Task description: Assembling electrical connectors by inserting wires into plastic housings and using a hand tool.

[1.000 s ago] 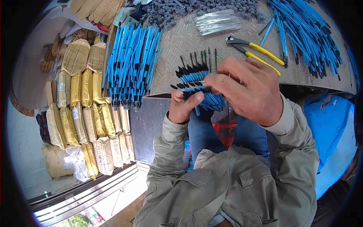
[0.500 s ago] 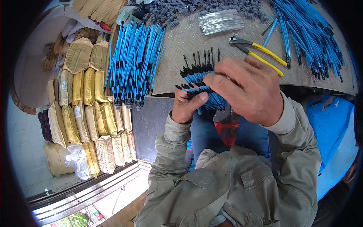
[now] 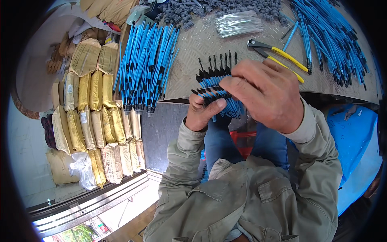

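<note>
A bundle of thin blue rods with black tips is gripped in my left hand, its thumb pressed across the near side. The rods fan out in rows, with several slim black ends standing up at the far side. My right hand is closed over the bundle's right side, thumb and forefinger pinched together among the rods. Whatever those fingertips hold is hidden behind the knuckles. Beyond the right hand, pliers with yellow handles lie on the table.
Blue rods stand in a group at the table's left edge; a large heap of rods covers its right side. At the back lie grey ribbed fittings and a pile of clear thin strips. Stacked brown packages sit left.
Both hands keep nearly the same pose around the bundle. The whole scene has shifted slightly to the right in the picture.
</note>
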Demonstrator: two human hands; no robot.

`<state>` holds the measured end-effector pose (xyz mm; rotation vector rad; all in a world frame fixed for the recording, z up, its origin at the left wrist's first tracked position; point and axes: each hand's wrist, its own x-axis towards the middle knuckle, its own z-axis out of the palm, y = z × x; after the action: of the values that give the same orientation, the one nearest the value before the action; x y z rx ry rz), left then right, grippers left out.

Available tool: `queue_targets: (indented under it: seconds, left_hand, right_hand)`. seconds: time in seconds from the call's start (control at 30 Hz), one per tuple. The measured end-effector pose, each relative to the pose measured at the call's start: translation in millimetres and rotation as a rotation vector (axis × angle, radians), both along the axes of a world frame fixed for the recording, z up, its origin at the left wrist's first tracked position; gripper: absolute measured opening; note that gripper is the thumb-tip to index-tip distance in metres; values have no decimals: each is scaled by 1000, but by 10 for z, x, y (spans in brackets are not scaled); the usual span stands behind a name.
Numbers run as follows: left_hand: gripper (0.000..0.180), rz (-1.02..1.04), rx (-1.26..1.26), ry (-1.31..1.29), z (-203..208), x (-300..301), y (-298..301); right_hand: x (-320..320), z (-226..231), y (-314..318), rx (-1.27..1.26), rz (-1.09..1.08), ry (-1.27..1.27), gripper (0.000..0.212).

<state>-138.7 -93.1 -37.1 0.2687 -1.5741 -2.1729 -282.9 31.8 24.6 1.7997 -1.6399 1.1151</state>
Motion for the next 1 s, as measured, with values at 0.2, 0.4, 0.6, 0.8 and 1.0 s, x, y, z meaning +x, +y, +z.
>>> queue_targets:
  seconds: [0.2,0.4,0.6,0.8,1.0]
  left_hand:
    - [21,-22,-44,-7,-57,49,-43]
    - [22,-44,-125,-14,15,4,-22]
    - [23,-90,-118,-42,-10,35,-53]
    - [22,-60,-213,8,-12,3,-1]
    - [20,-39,-220,-1,43,-35,36]
  right_hand:
    - [31,37,-3,-2,-7,38,22]
    - [-4,-88,-76,-61,50,-52,20]
    - [-1,-78,-41,-13,86,-118,19]
    - [36,-30,-68,5,95,-126,18]
    - [24,-4,-86,55,210,-280,13]
